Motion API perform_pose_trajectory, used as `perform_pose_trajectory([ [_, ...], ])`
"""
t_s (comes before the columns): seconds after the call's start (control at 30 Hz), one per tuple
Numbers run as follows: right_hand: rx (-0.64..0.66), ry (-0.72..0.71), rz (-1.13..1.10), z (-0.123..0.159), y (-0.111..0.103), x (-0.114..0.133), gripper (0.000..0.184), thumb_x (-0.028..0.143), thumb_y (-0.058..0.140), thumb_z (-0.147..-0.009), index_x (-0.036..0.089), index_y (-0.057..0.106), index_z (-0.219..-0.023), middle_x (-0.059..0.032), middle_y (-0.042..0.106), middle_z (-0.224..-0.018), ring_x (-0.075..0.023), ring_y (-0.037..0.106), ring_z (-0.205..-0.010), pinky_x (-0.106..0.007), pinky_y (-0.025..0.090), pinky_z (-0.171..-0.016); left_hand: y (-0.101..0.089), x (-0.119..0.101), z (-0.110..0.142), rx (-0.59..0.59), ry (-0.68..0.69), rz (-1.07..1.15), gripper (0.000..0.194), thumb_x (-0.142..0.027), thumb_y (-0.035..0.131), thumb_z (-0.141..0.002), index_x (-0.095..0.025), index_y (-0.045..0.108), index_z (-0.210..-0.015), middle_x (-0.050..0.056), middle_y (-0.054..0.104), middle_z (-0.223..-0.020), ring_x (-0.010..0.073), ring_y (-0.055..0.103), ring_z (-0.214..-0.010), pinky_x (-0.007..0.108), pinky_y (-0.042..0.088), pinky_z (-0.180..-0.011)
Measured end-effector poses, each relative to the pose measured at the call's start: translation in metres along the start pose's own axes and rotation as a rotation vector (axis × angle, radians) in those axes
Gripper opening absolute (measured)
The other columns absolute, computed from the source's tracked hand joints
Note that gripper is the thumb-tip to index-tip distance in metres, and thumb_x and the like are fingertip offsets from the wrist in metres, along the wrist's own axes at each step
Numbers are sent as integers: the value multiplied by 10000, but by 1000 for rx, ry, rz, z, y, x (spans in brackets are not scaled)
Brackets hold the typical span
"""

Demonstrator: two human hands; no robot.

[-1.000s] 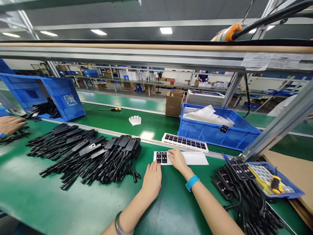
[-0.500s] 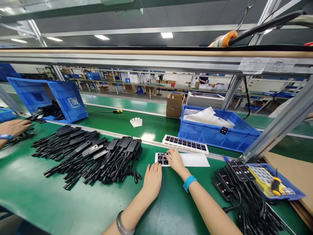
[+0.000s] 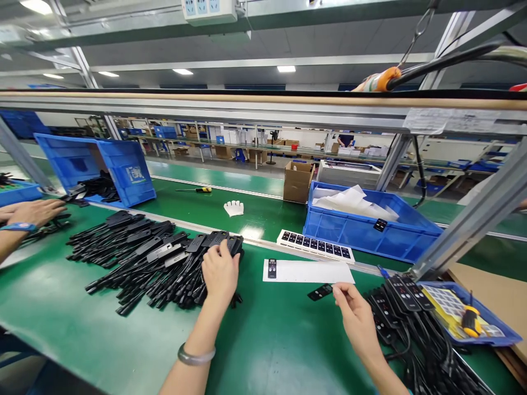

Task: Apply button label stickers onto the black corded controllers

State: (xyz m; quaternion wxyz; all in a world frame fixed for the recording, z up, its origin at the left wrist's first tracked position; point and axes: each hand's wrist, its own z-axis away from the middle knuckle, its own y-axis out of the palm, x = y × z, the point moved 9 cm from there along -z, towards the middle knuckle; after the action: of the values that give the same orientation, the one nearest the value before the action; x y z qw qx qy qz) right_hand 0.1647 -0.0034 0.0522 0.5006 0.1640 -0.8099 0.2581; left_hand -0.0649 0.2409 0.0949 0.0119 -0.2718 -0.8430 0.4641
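My right hand pinches one end of a small black label sticker, held out over the green bench. Behind it lies a white backing sheet with one black label on its left end. My left hand reaches over the right end of a pile of black corded controllers. Its fingers are curled onto one of them, and the hand itself partly hides the hold. More corded controllers with labelled faces are heaped to the right of my right hand.
A full label strip lies by the blue bin of white paper. A blue tray with a yellow-handled tool sits at right. At far left a co-worker's hands rest near another crate. A white glove lies across the rail.
My right hand has lifted a label off the backing sheet and moved right, nearer to me. My left hand has left the sheet's edge and gone left onto the controller pile.
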Motion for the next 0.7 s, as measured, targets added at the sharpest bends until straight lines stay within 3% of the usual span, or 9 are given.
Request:
perform_pose_trajectory([
  [0.1, -31, 76, -44, 14, -11, -16, 267, 481, 549, -837, 216, 579, -822, -5, 535, -706, -170, 496, -652, -278, 415, -612, 0, 19, -8, 2, -60, 75, 483, -312, 466, -876, -10, 441, -1252, 190, 506, -988, 327, 529, -898, 474, 459, -767],
  [0.2, -29, 141, -127, 20, -10, -27, 267, 487, 548, -845, 221, 571, -832, 1, 530, -713, -166, 509, -666, -278, 424, -638, -4, 17, -5, 12, -51, 185, 460, -279, 486, -858, -34, 458, -1246, 157, 490, -985, 305, 546, -886, 456, 472, -776],
  [0.37, 6, 189, -328, 25, -4, -30, 220, 446, 559, -865, 227, 564, -864, 9, 518, -732, -149, 522, -664, -270, 444, -651, -12, -22, 15, 98, -4, 543, 366, -289, 541, -815, -160, 500, -1155, 66, 479, -984, 172, 573, -771, 313, 515, -683],
  [0.43, 6, 199, -400, 26, -5, -30, 198, 427, 573, -861, 229, 569, -882, 7, 519, -747, -145, 519, -659, -267, 449, -635, 3, -49, 35, 324, 0, 766, 271, -305, 576, -785, -181, 503, -1015, 6, 511, -846, 104, 529, -590, 228, 477, -516],
  [0.5, -3, 213, -440, 27, -7, -31, 190, 417, 584, -857, 230, 573, -887, 4, 523, -755, -144, 517, -655, -264, 448, -619, 31, -81, 70, 754, -144, 1187, 288, -358, 630, -753, -193, 455, -913, -34, 514, -754, 53, 422, -456, 169, 355, -379],
  [0.57, -11, 227, -456, 28, -9, -32, 188, 415, 591, -855, 229, 573, -877, 4, 522, -753, -139, 511, -645, -259, 442, -604, 48, -107, 107, 1061, -349, 1474, 394, -465, 687, -710, -196, 426, -833, -57, 509, -673, 27, 355, -407, 136, 257, -342],
  [0.7, -7, 246, -468, 29, -10, -32, 191, 417, 599, -851, 229, 567, -869, 13, 507, -734, -128, 499, -625, -250, 431, -586, 67, -123, 152, 1254, -589, 1523, 541, -715, 531, -723, -190, 414, -661, -69, 448, -418, 11, 184, -281, 155, 102, -285],
])
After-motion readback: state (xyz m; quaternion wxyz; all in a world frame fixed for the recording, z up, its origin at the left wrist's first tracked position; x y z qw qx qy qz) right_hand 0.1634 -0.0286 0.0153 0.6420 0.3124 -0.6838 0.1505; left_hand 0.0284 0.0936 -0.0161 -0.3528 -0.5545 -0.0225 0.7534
